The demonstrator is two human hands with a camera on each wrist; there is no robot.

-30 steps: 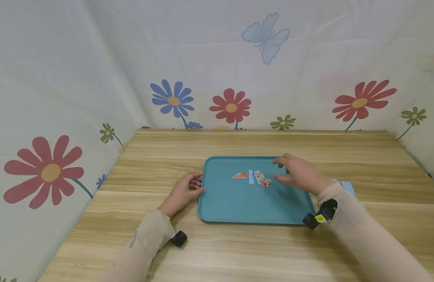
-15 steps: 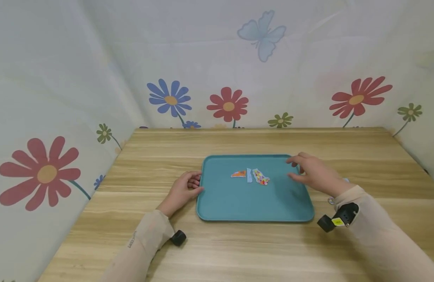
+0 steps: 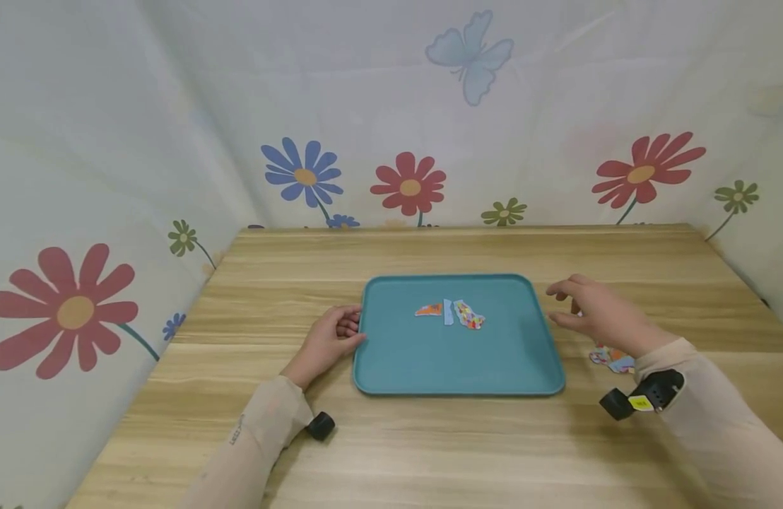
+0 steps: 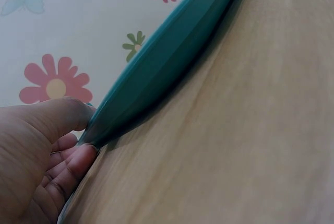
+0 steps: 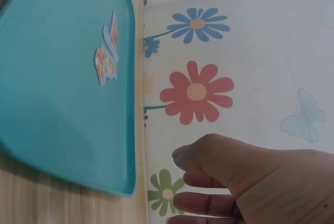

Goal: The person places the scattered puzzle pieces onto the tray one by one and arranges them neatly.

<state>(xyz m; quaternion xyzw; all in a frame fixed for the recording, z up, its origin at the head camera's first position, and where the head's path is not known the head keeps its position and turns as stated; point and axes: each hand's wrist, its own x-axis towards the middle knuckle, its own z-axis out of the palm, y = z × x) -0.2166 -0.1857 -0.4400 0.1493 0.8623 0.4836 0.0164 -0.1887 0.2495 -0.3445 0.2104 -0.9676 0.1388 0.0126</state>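
Fingers (image 4: pixel 78 164) of your left hand (image 3: pixel 324 344) pinch the left rim of a tray (image 3: pixel 398 367) on the table (image 3: pixel 455 452), while those of your right hand (image 3: pixel 601 317), loosely bent, with the thumb set apart from them, hover beyond the opposite rim, with nothing seen between them. Three pieces lie in a row on the tray, toward its far side: orange piece (image 3: pixel 430 309), blue strip (image 3: pixel 448 312) and speckled piece (image 3: pixel 469 315). More scraps (image 3: pixel 621 365) lie on the table by your right sleeve (image 3: pixel 716 417).

The step in hand looks like fetching a scrap; best, by this judgement, to keep a light left grip so the tray does not slide, and to lift each scrap by its edge, since thin bits probably crease or cling together.

Only the head view shows the scraps, partly covered. The left wrist view catches your thumb and fingertips at the tray's edge, with none of its pieces; the right wrist view shows the gap between your thumb and fingers more plainly.
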